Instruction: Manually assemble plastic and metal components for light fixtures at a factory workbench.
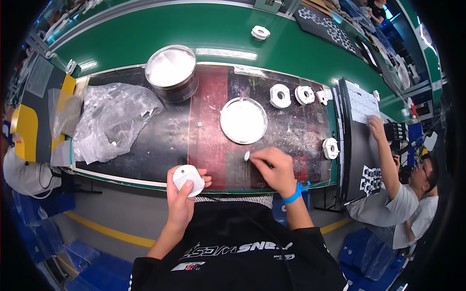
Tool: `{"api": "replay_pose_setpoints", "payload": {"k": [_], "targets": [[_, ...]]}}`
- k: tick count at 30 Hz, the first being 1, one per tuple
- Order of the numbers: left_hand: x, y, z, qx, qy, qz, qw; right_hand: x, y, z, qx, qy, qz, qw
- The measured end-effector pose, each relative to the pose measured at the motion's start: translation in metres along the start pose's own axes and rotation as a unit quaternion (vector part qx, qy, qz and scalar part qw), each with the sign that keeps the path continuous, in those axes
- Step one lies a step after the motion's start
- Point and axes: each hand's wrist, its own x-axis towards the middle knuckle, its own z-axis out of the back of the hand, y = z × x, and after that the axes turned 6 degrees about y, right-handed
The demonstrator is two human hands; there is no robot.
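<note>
My left hand [179, 203] is closed round a white round plastic part [183, 173], with the thumb pressed on its face. A small dark spot shows near the part's upper edge. To the right, my right hand [277, 169] pinches a small white disc-like piece [247, 155] between thumb and fingertips, just above the bench [213, 145]. A blue band is round that wrist. Beyond this hand lies a round shallow metal lid [266, 121] with a white surface inside. A tiny white ring [200, 124] rests on the bench left of the lid.
A large metal tin [173, 92] stands at the back left, beside a clear plastic bag [114, 119] of small parts. Several white ring-shaped parts [280, 97] lie on the right. A black board [357, 140] borders that side, where another person's hand [375, 127] touches a paper sheet [360, 103].
</note>
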Motion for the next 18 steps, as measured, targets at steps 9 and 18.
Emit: {"api": "replay_pose_setpoints", "payload": {"k": [9,18], "targets": [[0.001,0.012,-0.009,0.004,0.011,0.003,1.0,0.038,-0.015,-0.005,-0.045,-0.036,0.032,0.998],[0.001,0.011,-0.008,0.007,0.008,0.001,1.0,0.041,-0.02,-0.008,-0.111,-0.033,0.061,0.991]]}}
